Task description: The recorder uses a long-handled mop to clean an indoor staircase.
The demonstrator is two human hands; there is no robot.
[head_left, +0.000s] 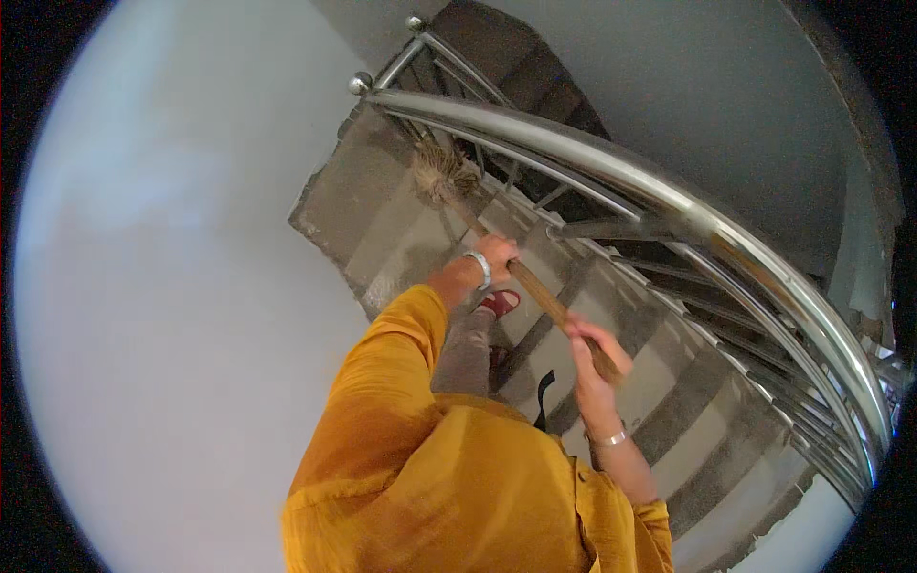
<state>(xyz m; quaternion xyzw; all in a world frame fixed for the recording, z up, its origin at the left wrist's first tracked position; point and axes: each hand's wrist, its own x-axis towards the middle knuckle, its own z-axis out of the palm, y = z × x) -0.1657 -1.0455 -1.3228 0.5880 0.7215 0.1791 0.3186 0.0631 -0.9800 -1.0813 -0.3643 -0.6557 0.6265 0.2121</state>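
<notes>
A mop with a wooden handle [541, 294] slants across the stairs in both my hands. My left hand [496, 254], with a pale bracelet at the wrist, is closed round the middle of the handle. Nearer the handle's end, my right hand [596, 361] grips it with the thumb along the wood. The mop's stringy, greyish-beige head [443, 174] rests on the floor beside the foot of the railing, beyond my left hand. Its far strands reach close to the bars.
A shiny metal railing [611, 158] curves along the right side. Grey-brown steps [678, 382] run beneath me, with a wider floor area [349, 181] ahead. A white wall [181, 315] stands at the left. My foot in a red sandal [501, 304] is below the handle.
</notes>
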